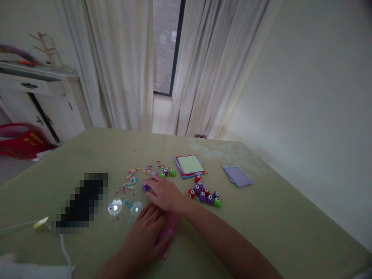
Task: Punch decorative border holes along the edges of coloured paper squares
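My left hand point(147, 230) lies over a pink sheet point(169, 229) near the front of the table, its fingers stretched out and its palm hiding part of the sheet. Just beyond it, my right hand point(164, 193) reaches across to the left. Between its fingertips sits a small purple figure point(145, 187) with an eye, partly covered by the fingers. Green figures point(172, 172) and purple ones stand just behind this hand. To the right of its wrist several red, purple and green eye figures point(202, 196) are clustered.
Colourful confetti bits point(132, 180) lie scattered left of the hands, by two clear discs point(115, 207). A stack of coloured squares point(190, 164) lies behind, a purple stitched piece point(237, 176) to the right. A blurred dark object point(84, 203) and white cable point(64, 248) are left.
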Motion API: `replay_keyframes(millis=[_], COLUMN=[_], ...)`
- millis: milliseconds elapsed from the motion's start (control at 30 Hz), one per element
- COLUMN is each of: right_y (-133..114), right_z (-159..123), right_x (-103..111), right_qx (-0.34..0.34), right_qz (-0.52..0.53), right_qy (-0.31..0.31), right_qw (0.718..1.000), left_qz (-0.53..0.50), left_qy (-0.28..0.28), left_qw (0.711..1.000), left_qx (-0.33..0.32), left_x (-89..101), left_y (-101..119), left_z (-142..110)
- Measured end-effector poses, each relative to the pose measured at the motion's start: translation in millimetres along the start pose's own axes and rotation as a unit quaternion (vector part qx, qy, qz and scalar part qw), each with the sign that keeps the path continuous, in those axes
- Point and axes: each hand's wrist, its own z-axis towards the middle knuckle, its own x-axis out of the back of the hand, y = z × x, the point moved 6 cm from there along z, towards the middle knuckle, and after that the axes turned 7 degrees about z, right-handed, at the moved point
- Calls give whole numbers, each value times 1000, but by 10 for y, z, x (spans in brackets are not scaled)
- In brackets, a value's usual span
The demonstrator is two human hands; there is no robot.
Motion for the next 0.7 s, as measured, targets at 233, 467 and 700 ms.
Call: replay_keyframes(millis=[233, 467, 700], right_y=[151, 402, 383], right_z=[-134, -1175, -1503], right_x=[-32, -65, -87], right_qx=[-78, -168, -157], right_qz=[-72, -77, 0], right_qy=[31, 74, 143], right_qw=[994, 980, 977], left_qz=[-6, 68, 81], left_qy=[-40, -2, 2], left_qw=[999, 997, 996], left_qx=[9, 25, 37], left_x=[1, -131, -129], left_y=[-33, -125, -142], left_z=[-35, -196, -210])
